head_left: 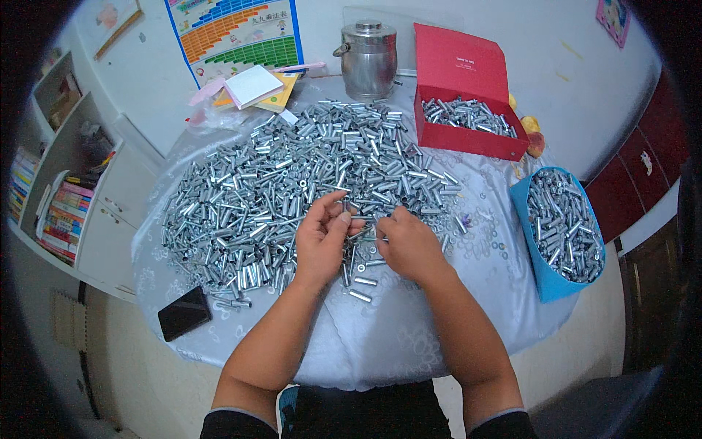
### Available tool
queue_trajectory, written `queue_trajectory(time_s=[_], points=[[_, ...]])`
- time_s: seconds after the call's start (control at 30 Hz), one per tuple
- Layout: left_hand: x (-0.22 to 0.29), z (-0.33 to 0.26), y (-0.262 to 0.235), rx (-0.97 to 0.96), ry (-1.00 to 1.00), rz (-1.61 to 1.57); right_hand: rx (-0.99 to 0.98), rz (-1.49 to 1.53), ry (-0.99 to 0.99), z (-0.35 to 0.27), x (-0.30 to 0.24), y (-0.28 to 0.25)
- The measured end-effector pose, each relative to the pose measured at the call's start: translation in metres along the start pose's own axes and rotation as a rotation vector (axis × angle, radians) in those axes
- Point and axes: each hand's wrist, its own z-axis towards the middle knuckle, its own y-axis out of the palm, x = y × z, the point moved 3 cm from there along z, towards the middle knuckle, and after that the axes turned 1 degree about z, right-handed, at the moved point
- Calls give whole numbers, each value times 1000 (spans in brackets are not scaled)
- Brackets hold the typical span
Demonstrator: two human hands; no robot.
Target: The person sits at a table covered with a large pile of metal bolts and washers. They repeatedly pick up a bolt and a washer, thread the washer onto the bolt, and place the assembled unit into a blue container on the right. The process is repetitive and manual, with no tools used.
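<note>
Leaning over the near edge of a heap of short, shiny metal tubes (270, 190), the two hands work close together, just apart from each other. The left hand (322, 241) is partly open, its index finger stretched out and its thumb bent in toward the other fingers; small metal pieces show by the fingertips, but I cannot tell which it grips and which lie behind. The right hand (411, 247) is more closed, fingers curled and bunched toward the thumb, and whatever it may pinch is too small to make out. A few loose tubes (360, 295) lie below the hands on the pale, patterned tablecloth (351, 340). More tubes fill an open red box (468, 143) with its lid raised at the back, and a blue bin (540, 263) at the table's right side. Behind the heap stands a silvery lidded canister (368, 62); to its left, a white notepad (254, 85) rests on yellow items. Yellow-and-red fruit (536, 144) sits beside the red box, and a black smartphone (184, 314) lies near the table's left edge.
</note>
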Motion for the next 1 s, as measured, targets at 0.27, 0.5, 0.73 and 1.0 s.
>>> queue_trajectory(time_s=[0.27,0.5,0.73,1.0], points=[[-1,-2,5,-4,-76,-78,213,432,140,-6,12,-16],[2,-6,12,-44,-164,-97,232,948,342,-10,32,-12],[9,-7,14,-55,-341,-340,222,1108,396,-10,30,-19],[3,-6,11,-15,-355,-392,246,1192,348,-10,25,-23]])
